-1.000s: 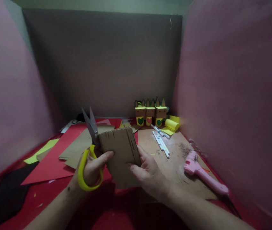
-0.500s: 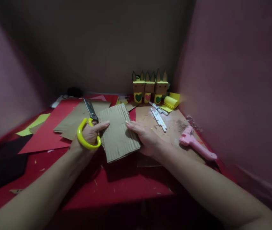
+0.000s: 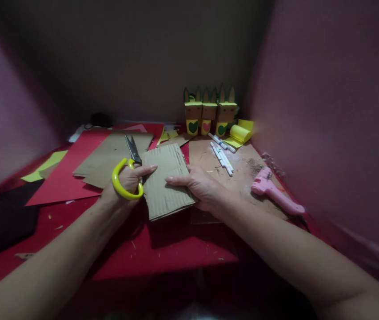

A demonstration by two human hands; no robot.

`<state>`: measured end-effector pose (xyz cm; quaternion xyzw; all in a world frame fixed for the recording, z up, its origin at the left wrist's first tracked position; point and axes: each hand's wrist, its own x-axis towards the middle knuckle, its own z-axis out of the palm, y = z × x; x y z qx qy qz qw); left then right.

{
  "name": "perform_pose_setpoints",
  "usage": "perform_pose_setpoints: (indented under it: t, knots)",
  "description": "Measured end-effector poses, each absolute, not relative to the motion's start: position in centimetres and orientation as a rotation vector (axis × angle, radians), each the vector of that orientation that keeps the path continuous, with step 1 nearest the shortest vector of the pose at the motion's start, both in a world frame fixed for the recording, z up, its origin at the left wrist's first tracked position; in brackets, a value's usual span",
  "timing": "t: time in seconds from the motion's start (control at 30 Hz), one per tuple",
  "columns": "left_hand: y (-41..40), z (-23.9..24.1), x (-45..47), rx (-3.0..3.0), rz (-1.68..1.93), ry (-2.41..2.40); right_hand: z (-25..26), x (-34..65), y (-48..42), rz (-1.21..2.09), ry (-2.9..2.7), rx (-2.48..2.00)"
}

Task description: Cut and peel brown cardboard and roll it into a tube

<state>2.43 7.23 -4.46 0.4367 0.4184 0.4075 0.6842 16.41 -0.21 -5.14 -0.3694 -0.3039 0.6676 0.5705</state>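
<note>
A piece of corrugated cardboard (image 3: pixel 165 195) is held up between my two hands, tilted above the red table. My left hand (image 3: pixel 131 178) grips its left edge, thumb on the face and fingers hidden behind. Yellow-handled scissors (image 3: pixel 118 183) hang on that same hand, their handle looped round it and the metal blades pointing away from me, slightly parted. At the right edge, my right hand (image 3: pixel 199 184) is closed on the cardboard, its thumb lying across the front; the other fingers are mostly behind it.
Red paper (image 3: pixel 59 178) and cardboard sheets (image 3: pixel 109 153) lie at left. Three box figures with pointed ears (image 3: pixel 209 113) stand at the back. Several white markers (image 3: pixel 221 158) rest on a brown board (image 3: pixel 202 153), with a pink glue gun (image 3: pixel 276 193) at right and yellow paper (image 3: pixel 241 133) behind.
My right thumb has slid further inward over the cardboard's face. Both hands still hold the cardboard, and the view has tipped slightly.
</note>
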Motion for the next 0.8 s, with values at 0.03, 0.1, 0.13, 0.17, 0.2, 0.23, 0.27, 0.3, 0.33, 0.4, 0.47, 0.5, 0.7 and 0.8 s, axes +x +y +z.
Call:
perform_pose_setpoints:
  t: [0.03, 0.1, 0.13, 0.17, 0.2, 0.23, 0.27, 0.3, 0.33, 0.4, 0.47, 0.5, 0.7, 0.8]
  knots:
    - [7.1, -4.4, 2.5, 0.973, 0.908, 0.938, -5.2, 16.3, -0.2, 1.550, -0.720, -0.867]
    - [6.8, -4.3, 2.7, 0.963, 0.900, 0.937, -5.3, 16.3, -0.2, 1.530, -0.722, -0.869]
    - [6.6, -4.2, 2.8, 0.959, 0.901, 0.932, -5.4, 16.2, -0.1, 1.519, -0.724, -0.869]
    - [6.5, -4.1, 2.9, 0.957, 0.909, 0.927, -5.4, 16.3, -0.1, 1.508, -0.728, -0.868]
    - [6.4, -4.1, 2.9, 0.955, 0.924, 0.922, -5.5, 16.3, -0.1, 1.500, -0.733, -0.868]
    - [6.4, -4.1, 2.9, 0.955, 0.943, 0.921, -5.5, 16.3, -0.1, 1.494, -0.738, -0.867]
    - [6.4, -4.1, 3.0, 0.960, 0.967, 0.922, -5.5, 16.3, -0.1, 1.491, -0.742, -0.864]
    - [6.4, -4.2, 3.0, 0.973, 0.989, 0.922, -5.5, 16.3, -0.1, 1.488, -0.748, -0.862]
    - [6.4, -4.3, 3.0, 0.992, 1.011, 0.917, -5.5, 16.4, -0.1, 1.486, -0.755, -0.861]
    - [6.4, -4.4, 3.0, 1.037, 1.048, 0.895, -5.4, 16.5, -0.2, 1.482, -0.767, -0.874]
    - [6.4, -4.5, 3.0, 1.078, 1.067, 0.859, -5.4, 16.5, -0.2, 1.478, -0.772, -0.903]
    - [6.4, -4.4, 2.9, 1.093, 1.078, 0.845, -5.3, 16.5, -0.2, 1.477, -0.771, -0.916]
    - [6.1, -4.0, 2.8, 1.139, 1.153, 0.823, -5.4, 16.6, -0.3, 1.563, -0.737, -0.889]
    - [6.0, -3.9, 2.8, 1.126, 1.187, 0.836, -5.6, 16.8, -0.2, 1.742, -0.673, -0.870]
